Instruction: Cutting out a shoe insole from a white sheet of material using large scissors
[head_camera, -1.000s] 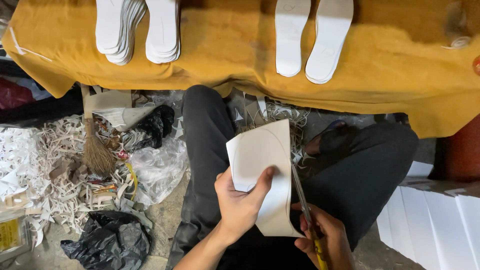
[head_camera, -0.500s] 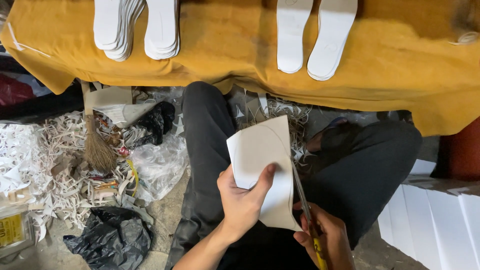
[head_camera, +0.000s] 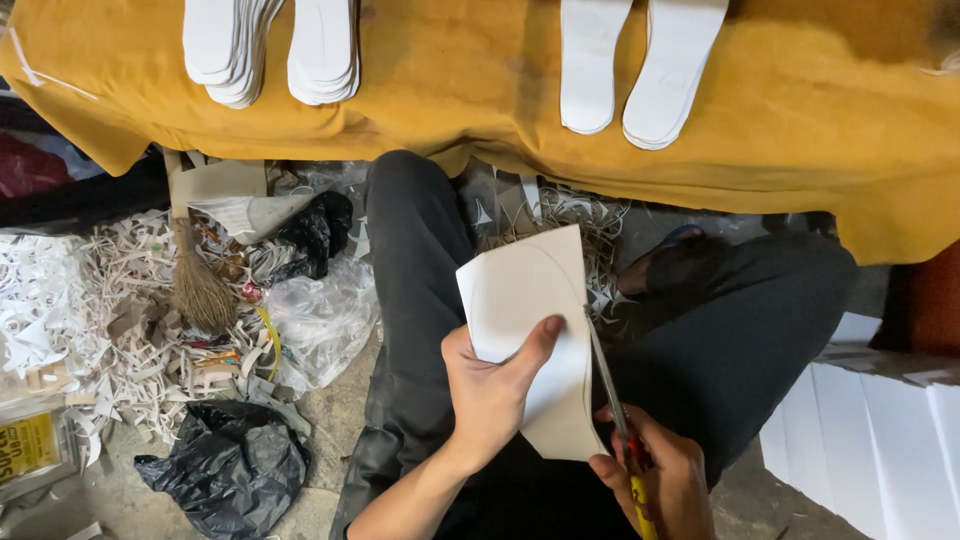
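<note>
While the left hand (head_camera: 490, 385) pinches a white sheet (head_camera: 530, 330) over the lap, thumb on top, the right hand (head_camera: 660, 480) grips scissors (head_camera: 612, 400) along its right edge.

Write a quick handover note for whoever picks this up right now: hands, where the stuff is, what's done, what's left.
Left hand grips the white sheet over the lap, thumb on its face.
Right hand works the scissors, blades along the sheet's right edge.
Done: the cut runs partway along a curved outline; stacks of finished white insoles and a pair lie on the yellow cloth.
Left: the rest of this outline. More white sheets stand at the right; offcuts pile at the left.
</note>
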